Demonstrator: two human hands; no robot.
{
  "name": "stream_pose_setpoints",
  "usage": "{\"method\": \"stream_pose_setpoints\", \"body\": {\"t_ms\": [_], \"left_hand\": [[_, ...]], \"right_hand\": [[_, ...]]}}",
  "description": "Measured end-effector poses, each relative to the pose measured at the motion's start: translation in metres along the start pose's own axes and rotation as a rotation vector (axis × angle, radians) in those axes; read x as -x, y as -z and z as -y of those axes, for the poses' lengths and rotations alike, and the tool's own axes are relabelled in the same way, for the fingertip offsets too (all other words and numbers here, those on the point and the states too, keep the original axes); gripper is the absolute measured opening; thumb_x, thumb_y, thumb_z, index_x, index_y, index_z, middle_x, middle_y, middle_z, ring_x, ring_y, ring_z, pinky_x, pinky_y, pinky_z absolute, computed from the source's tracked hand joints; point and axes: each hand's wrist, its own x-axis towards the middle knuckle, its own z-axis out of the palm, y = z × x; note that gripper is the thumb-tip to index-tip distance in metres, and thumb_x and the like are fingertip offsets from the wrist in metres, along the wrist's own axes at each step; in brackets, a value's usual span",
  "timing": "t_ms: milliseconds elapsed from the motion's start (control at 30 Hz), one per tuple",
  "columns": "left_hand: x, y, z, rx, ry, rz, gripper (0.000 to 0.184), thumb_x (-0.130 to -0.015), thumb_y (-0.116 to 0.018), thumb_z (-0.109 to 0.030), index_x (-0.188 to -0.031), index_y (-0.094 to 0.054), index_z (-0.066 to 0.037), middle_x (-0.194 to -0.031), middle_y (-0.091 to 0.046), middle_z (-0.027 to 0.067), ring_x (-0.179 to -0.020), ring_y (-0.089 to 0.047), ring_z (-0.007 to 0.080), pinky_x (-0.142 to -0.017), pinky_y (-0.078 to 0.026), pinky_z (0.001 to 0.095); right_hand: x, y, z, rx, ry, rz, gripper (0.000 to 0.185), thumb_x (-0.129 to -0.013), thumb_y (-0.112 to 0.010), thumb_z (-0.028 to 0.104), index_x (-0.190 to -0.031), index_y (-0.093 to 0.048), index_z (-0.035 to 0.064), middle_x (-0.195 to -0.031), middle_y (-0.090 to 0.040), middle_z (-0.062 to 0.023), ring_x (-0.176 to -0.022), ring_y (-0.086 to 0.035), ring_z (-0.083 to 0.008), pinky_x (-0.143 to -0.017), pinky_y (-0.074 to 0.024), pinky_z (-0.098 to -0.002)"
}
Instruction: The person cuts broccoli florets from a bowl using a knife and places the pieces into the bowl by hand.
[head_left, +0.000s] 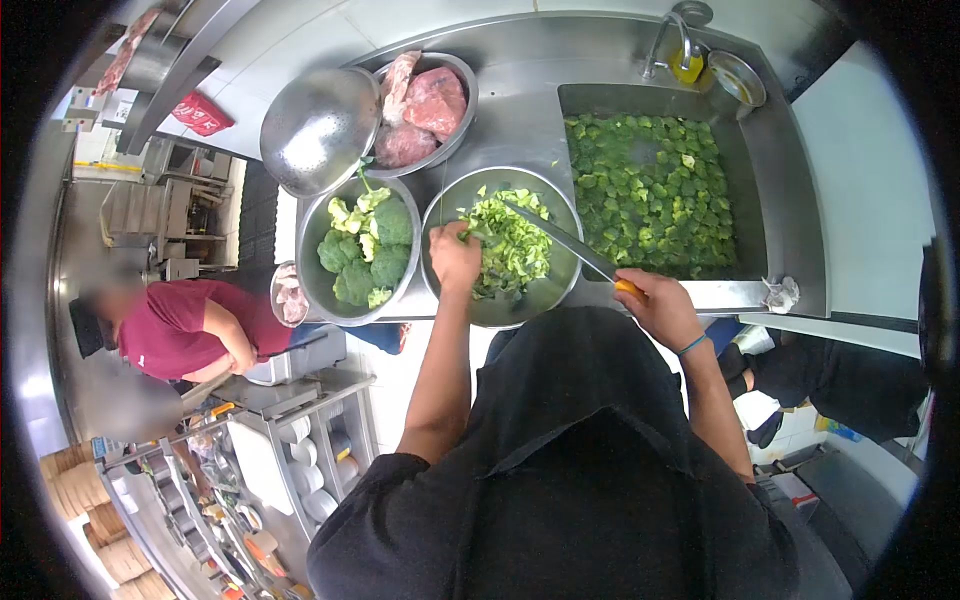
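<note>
My right hand point(660, 308) is closed round the yellow handle of a long knife point(570, 243), whose blade reaches over a steel bowl point(553, 290). Cut green pieces point(515, 240) fill much of that bowl. At the bowl's left side my left hand point(456, 256) has its fingers pressed together on a green piece, mostly hidden by the fingers. Just left stands another bowl point(312, 283) with whole broccoli heads point(390, 225) and pale stalks.
A sink point(745, 200) with many floating broccoli florets point(650, 190) lies right, below a faucet point(655, 50). Behind are a bowl of raw meat point(435, 103) and an upturned steel bowl point(320, 130). Garlic point(781, 293) sits by the sink's corner. A person point(205, 325) stands left.
</note>
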Motion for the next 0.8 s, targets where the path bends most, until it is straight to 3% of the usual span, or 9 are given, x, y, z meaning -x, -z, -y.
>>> {"method": "stream_pose_setpoints", "body": {"t_ms": [100,200,300,333,433,667,800], "left_hand": [[0.0,0.022,0.004,0.248,-0.01,0.067,0.034,-0.091,-0.073,-0.01,-0.125,-0.07,-0.006,-0.12,-0.067,0.0186,-0.108,-0.071,0.0328,-0.096,-0.058,0.0439],[0.002,0.04,-0.008,1.056,0.377,0.316,0.034,-0.104,-0.061,-0.004,-0.137,-0.057,-0.002,-0.121,-0.064,0.0157,-0.108,-0.073,0.0282,-0.093,-0.062,0.0366],[-0.001,0.065,-0.039,1.202,0.584,0.367,0.036,-0.109,-0.058,-0.004,-0.143,-0.047,0.002,-0.121,-0.063,0.0157,-0.1,-0.075,0.0262,-0.09,-0.064,0.0312],[-0.001,0.061,-0.035,1.216,0.556,0.345,0.042,-0.107,-0.065,-0.008,-0.143,-0.048,0.006,-0.12,-0.065,0.0189,-0.1,-0.075,0.0256,-0.091,-0.064,0.0311],[-0.002,0.065,-0.037,1.19,0.547,0.387,0.047,-0.107,-0.064,-0.007,-0.146,-0.041,0.006,-0.124,-0.061,0.02,-0.108,-0.071,0.0327,-0.097,-0.064,0.0402],[0.002,0.064,-0.043,0.939,0.284,0.369,0.041,-0.104,-0.061,0.002,-0.144,-0.049,0.007,-0.124,-0.066,0.0135,-0.108,-0.071,0.0255,-0.101,-0.061,0.038],[-0.001,0.063,-0.047,0.952,0.328,0.378,0.044,-0.099,-0.058,0.009,-0.142,-0.05,0.007,-0.123,-0.067,0.0136,-0.107,-0.071,0.0241,-0.099,-0.061,0.0371]], "right_hand": [[0.0,0.001,0.002,0.003,-0.035,0.017,0.037,-0.094,-0.081,0.03,-0.123,-0.074,0.0094,-0.111,-0.078,-0.016,-0.098,-0.075,-0.0377,-0.084,-0.0593,-0.0444],[-0.001,0.006,0.007,-0.04,-0.024,0.038,0.038,-0.092,-0.083,0.029,-0.124,-0.075,0.0108,-0.112,-0.078,-0.0154,-0.098,-0.075,-0.0379,-0.085,-0.0596,-0.044],[-0.001,0.01,0.014,-0.047,0.067,0.008,0.04,-0.09,-0.085,0.028,-0.125,-0.076,0.0123,-0.111,-0.079,-0.015,-0.096,-0.075,-0.0375,-0.084,-0.0601,-0.0432],[-0.001,0.01,0.014,-0.064,0.077,0.005,0.04,-0.09,-0.086,0.027,-0.125,-0.076,0.0125,-0.111,-0.079,-0.0148,-0.096,-0.075,-0.0373,-0.084,-0.0603,-0.043],[-0.002,0.012,0.014,-0.067,0.104,-0.007,0.04,-0.089,-0.086,0.026,-0.125,-0.076,0.013,-0.111,-0.079,-0.0145,-0.095,-0.076,-0.0367,-0.082,-0.0608,-0.0425],[-0.004,0.015,0.017,0.013,0.137,0.022,0.041,-0.088,-0.086,0.026,-0.126,-0.076,0.0137,-0.112,-0.079,-0.0133,-0.094,-0.076,-0.0363,-0.081,-0.0612,-0.043],[-0.006,0.017,0.02,0.031,0.125,0.011,0.041,-0.089,-0.086,0.027,-0.126,-0.076,0.0136,-0.11,-0.079,-0.0125,-0.093,-0.076,-0.0365,-0.081,-0.0612,-0.0431]]}}
